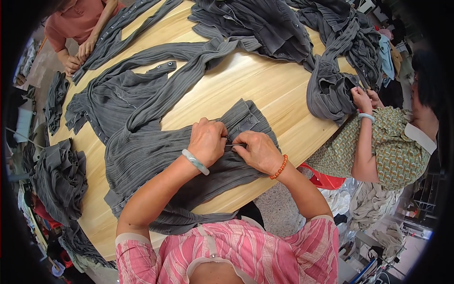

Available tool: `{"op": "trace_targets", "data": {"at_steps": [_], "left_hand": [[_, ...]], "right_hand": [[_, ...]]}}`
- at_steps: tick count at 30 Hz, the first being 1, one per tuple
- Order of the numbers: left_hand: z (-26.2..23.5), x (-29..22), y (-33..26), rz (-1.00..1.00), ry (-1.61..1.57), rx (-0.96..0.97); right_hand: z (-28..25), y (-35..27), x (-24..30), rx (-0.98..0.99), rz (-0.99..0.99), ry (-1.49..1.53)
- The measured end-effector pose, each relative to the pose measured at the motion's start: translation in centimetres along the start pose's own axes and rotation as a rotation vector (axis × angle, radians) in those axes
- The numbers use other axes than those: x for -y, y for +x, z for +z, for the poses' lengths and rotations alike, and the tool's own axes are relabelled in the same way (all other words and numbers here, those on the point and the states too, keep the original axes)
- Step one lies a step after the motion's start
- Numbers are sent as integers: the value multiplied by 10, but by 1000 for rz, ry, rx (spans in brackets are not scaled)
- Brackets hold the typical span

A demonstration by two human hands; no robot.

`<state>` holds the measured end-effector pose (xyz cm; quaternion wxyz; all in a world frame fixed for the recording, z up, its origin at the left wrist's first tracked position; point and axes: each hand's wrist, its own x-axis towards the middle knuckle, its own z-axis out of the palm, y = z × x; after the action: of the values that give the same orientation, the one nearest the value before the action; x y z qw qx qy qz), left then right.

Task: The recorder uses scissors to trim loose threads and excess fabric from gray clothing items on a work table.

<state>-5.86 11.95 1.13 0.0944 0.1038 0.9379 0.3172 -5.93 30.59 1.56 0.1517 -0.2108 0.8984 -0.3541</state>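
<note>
I see the grey shirt (142, 161) spread on the surface (279, 90). L hand (207, 141) & R hand (259, 150) sit close together over the shirt's R end, both w/ fingers pinched narrow on a thin dark bit (230, 144) btwn them, too small for me to ID. More dark garments (255, 28) lie beyond the shirt; a co-worker (392, 137) handles one to its R.

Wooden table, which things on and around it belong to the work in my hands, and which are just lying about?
In the work:
- left hand
- right hand
- dark gray ribbed garment under them
- thin item between them, too small to identify

Lying about:
- crumpled dark gray garment, far left
- pale fabric heap, lower right
</note>
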Motion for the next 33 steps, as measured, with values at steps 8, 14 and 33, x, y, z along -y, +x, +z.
{"op": "trace_targets", "data": {"at_steps": [8,14,33], "left_hand": [[-1,3,0,-2,-66,17],[1,1,1,-2,-66,35],[29,-23,14,138,120,-171]], "right_hand": [[12,10,-5,-108,-68,131],[13,16,-14,-65,90,194],[-15,-15,-17,-98,75,-21]]}}
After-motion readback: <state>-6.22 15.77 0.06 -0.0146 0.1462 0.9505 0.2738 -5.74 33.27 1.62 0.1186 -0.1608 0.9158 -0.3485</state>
